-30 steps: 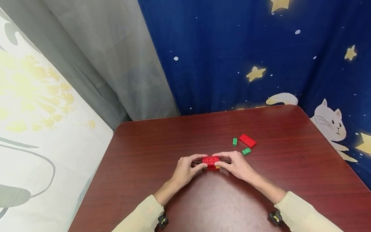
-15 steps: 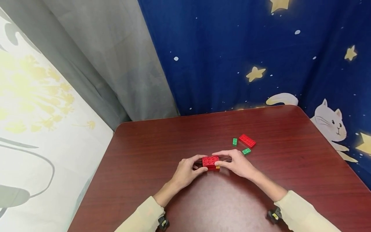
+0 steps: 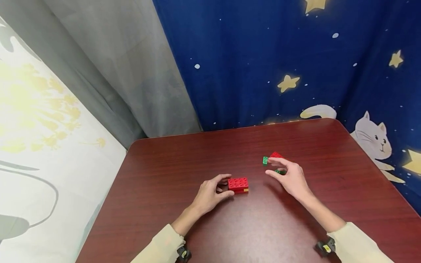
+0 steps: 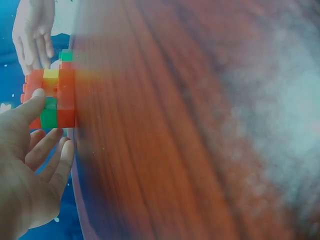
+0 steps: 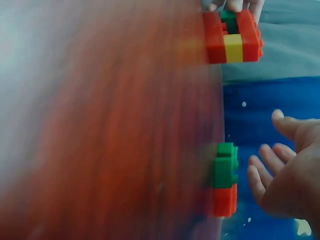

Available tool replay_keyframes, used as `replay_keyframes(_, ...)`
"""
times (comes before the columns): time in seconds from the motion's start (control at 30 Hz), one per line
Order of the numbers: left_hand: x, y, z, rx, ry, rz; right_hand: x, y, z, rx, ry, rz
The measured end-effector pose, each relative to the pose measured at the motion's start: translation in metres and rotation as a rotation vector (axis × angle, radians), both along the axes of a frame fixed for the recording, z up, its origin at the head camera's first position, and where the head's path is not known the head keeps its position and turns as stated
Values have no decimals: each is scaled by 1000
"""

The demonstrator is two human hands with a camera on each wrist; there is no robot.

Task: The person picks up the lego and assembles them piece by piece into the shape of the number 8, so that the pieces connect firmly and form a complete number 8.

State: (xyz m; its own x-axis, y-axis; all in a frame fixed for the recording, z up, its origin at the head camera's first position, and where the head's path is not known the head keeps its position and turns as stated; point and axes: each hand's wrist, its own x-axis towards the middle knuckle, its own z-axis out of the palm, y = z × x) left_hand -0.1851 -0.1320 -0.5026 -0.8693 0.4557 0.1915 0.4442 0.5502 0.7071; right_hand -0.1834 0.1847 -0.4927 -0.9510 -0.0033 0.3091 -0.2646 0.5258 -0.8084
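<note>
A stack of toy building bricks (image 3: 238, 183) stands on the table, with a studded red brick on top and a red one below. Between those layers a yellow brick (image 5: 233, 48) fills one end and a green brick (image 4: 49, 114) the other. My left hand (image 3: 208, 196) holds the stack's left end, thumb at the front and index finger behind. Off to the right, my right hand (image 3: 294, 179) hovers over the loose bricks, thumb and fingers apart around nothing. A small green brick (image 3: 265, 160) lies just beyond its fingertips. The hand partly covers another green brick (image 3: 280, 171) and a loose red brick (image 3: 276, 155).
The dark reddish wooden table (image 3: 171, 157) extends around both hands. Behind its far edge hangs a blue curtain (image 3: 243, 73) with stars and a cat, beside a grey curtain (image 3: 131, 65). A black wrist camera (image 3: 325, 247) sits at the right sleeve.
My right hand has let go of the stack's right end and moved right, over the loose bricks. The left hand stays at the stack, which has hardly shifted.
</note>
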Motion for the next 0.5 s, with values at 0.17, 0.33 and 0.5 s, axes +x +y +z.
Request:
replay_keyframes(0.17, -1, -1, 0, 1, -6, 4, 7, 11, -3, 59, 9, -118)
replay_keyframes(0.33, 0, 0, 1, 6, -8, 2, 10, 17, -5, 97, 8, -154)
replay_keyframes(0.5, 2, -1, 1, 6, -9, 2, 10, 17, -10, 105, -20, -149)
